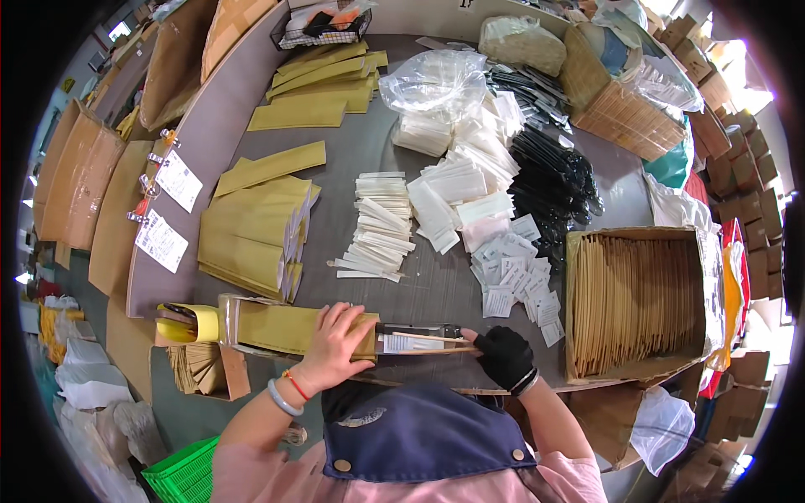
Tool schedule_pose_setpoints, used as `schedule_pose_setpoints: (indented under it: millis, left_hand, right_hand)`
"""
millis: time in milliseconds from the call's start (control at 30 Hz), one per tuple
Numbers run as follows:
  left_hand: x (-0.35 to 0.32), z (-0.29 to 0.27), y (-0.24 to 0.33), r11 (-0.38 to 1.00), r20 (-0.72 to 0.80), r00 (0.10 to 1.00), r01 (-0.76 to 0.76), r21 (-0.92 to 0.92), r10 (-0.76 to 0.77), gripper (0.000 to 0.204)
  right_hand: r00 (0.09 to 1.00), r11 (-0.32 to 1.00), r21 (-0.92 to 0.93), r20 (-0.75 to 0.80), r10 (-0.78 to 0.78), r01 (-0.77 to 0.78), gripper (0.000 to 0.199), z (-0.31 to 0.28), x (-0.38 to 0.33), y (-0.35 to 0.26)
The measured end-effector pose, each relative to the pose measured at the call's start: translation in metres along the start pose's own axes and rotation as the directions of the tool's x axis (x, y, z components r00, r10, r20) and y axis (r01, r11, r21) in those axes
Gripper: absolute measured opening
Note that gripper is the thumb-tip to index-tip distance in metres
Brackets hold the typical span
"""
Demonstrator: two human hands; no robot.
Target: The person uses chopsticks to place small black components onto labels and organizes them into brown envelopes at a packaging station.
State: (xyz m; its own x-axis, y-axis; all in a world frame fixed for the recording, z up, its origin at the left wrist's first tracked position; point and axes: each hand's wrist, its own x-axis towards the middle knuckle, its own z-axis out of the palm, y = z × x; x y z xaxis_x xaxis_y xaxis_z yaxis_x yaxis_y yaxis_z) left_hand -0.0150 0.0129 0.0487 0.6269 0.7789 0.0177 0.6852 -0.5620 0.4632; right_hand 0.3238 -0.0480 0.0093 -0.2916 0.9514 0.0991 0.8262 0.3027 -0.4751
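L hand [335, 345] lies flat, fingers spread, pinning the yellow paper sleeve [293, 329] by its mouth. R hand [503, 356], black-gloved, pinches the chopsticks + white packet bundle [423, 340], tips just right of L fingertips. Best kept level w/ the sleeve, mouth held down firm.

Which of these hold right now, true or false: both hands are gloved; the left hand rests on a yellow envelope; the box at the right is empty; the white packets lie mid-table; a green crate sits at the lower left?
1. Both hands are gloved. False: only the right hand wears a black glove; the left hand is bare, with bracelets at the wrist.
2. The left hand rests on a yellow envelope. True.
3. The cardboard box at the right is empty. False: it is packed with upright tan envelopes.
4. White packets lie stacked mid-table. True.
5. A green crate sits at the lower left. True.
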Motion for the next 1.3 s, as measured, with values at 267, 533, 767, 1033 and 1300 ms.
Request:
schedule_pose_setpoints:
  millis: [267, 533, 767, 1033, 1300]
  left_hand:
    - [0.020, 0.034, 0.015, 0.992, 0.004, 0.997, -0.076, -0.101, 0.077, 0.070]
    - [0.035, 0.037, 0.026, 0.996, 0.042, 0.996, -0.076, -0.035, 0.078, 0.074]
    - [0.047, 0.033, 0.029, 0.964, 0.165, 0.965, -0.226, 0.143, 0.202, 0.045]
    - [0.059, -0.048, 0.031, 0.931, 0.133, 0.948, -0.310, 0.194, 0.289, 0.019]
    - [0.010, -0.119, -0.094, 0.901, -0.120, 0.991, 0.105, 0.421, -0.059, 0.034]
  right_hand:
    - [0.989, 0.962, 0.231, -0.041, -0.142, 0.148, 0.034, 0.048, 0.031, -0.043]
    - [0.971, 0.847, 0.482, 0.037, 0.238, -0.226, 0.018, 0.060, 0.029, -0.049]
    - [0.998, 0.996, 0.088, -0.061, 0.004, 0.002, 0.067, 0.022, 0.044, -0.056]
    - [0.997, 0.999, -0.030, -0.070, -0.026, 0.024, 0.062, -0.040, 0.048, -0.062]
    - [0.970, 0.973, -0.030, -0.090, 0.226, -0.229, 0.063, -0.037, 0.014, -0.030]
